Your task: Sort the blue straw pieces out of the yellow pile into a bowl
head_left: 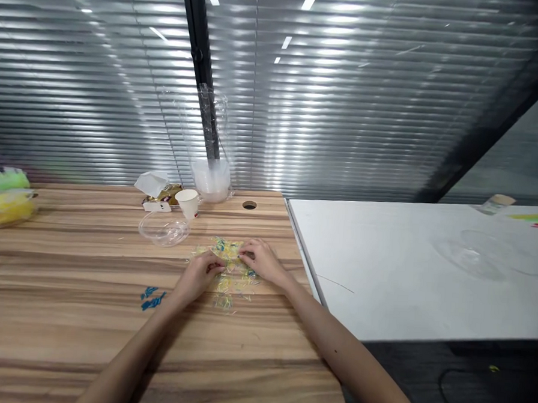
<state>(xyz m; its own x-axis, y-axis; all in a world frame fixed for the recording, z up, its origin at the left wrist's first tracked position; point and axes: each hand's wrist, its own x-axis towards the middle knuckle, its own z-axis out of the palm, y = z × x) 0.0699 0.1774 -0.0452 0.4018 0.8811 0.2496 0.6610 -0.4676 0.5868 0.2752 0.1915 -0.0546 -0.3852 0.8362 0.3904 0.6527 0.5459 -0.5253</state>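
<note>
A loose spread of thin yellow, clear and blue plastic pieces (pixel 229 277) lies on the wood-grain table. My left hand (pixel 203 270) reaches into its left side, thumb and fingertips pinched together at the pieces. Whatever may be between them is too small to tell. On the far right side of the spread, my right hand (pixel 260 258) is also closed in a pinch. A speck of blue shows by its fingertips, but I cannot tell whether it is held. Left of my left forearm, several dark blue pieces (pixel 153 300) form a separate small group.
Behind the spread stand a clear round plastic lid or dish (pixel 163 229), a white paper cup (pixel 188 203), a tissue pack (pixel 157 192) and a plastic-wrapped stack (pixel 212 180). Bags with green and yellow contents (pixel 5 198) sit far left. A white table (pixel 382 279) adjoins on the right.
</note>
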